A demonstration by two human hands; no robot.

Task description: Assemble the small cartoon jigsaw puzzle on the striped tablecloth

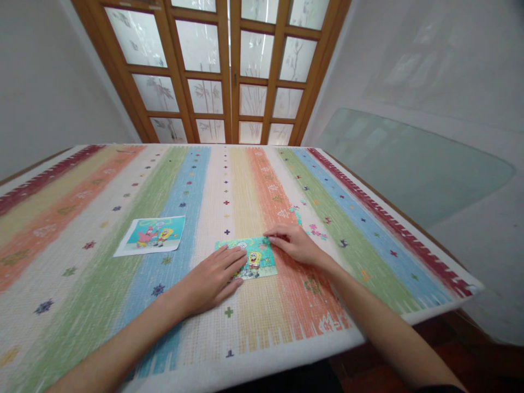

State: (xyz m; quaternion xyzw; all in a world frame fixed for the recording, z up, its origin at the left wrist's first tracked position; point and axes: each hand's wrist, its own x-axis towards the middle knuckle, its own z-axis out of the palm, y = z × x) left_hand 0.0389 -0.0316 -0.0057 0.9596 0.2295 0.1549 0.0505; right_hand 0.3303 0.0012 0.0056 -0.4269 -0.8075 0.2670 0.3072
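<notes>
A small cartoon jigsaw puzzle (256, 256), mostly green with a yellow figure, lies on the striped cloth near the table's front. My left hand (213, 278) rests flat on its left part, fingers stretched out. My right hand (292, 243) touches the puzzle's upper right corner with its fingers bent down onto the edge; nothing shows in its grasp. A few loose puzzle pieces (315, 230) lie just beyond the right hand.
A printed reference picture (151, 234) of the same cartoon lies to the left on the striped cloth (102, 284). Wooden doors with frosted panes (229, 71) stand behind the table. A glass tabletop (409, 164) leans at the right.
</notes>
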